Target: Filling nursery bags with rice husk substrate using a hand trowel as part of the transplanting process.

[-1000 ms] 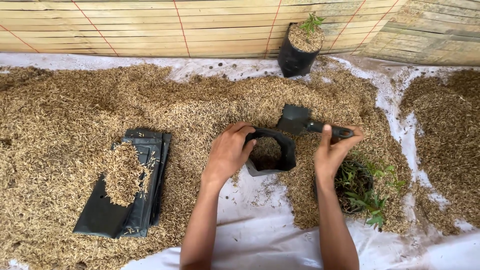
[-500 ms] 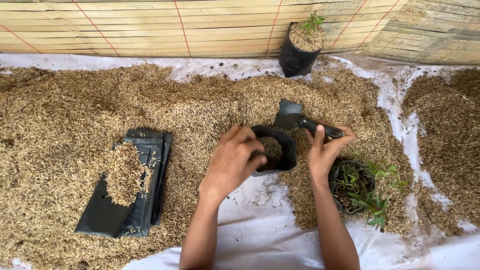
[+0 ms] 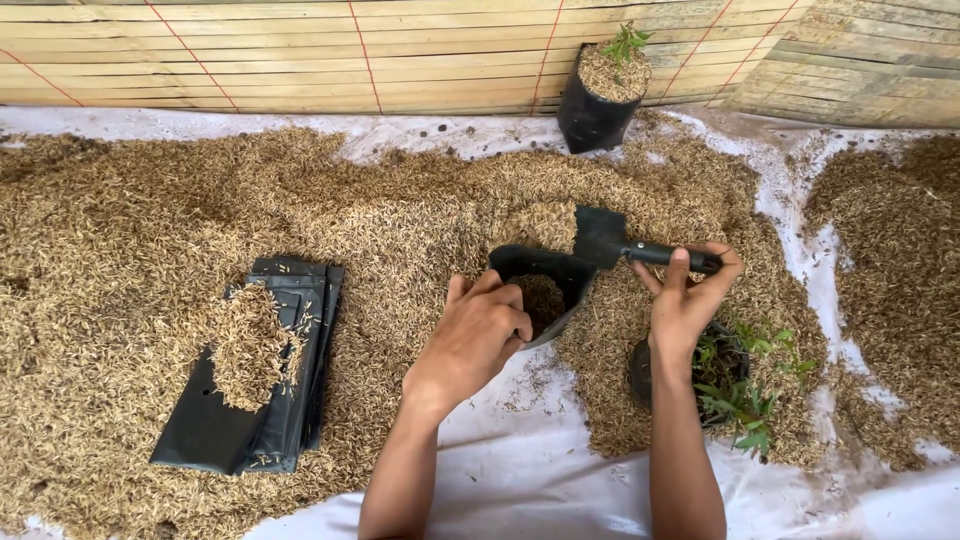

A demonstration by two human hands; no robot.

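My left hand [image 3: 480, 335] grips the near rim of an open black plastic grow bag [image 3: 542, 280] that is partly filled with rice husk. My right hand [image 3: 686, 296] holds the handle of a small black trowel [image 3: 610, 240]. The trowel blade carries a heap of husk and sits over the bag's far rim. A wide pile of rice husk [image 3: 200, 220] surrounds the bag on a white sheet [image 3: 540, 480].
A stack of flat black grow bags [image 3: 250, 400] lies at the left with husk spilled on it. A filled bag with a seedling [image 3: 600, 95] stands by the bamboo wall [image 3: 300, 50]. Another black pot with a green plant [image 3: 735, 385] sits beside my right forearm.
The trowel scooped into the husk pile and now rises loaded over the bag's rim. My left hand shifted to the near rim and tilted the bag open.
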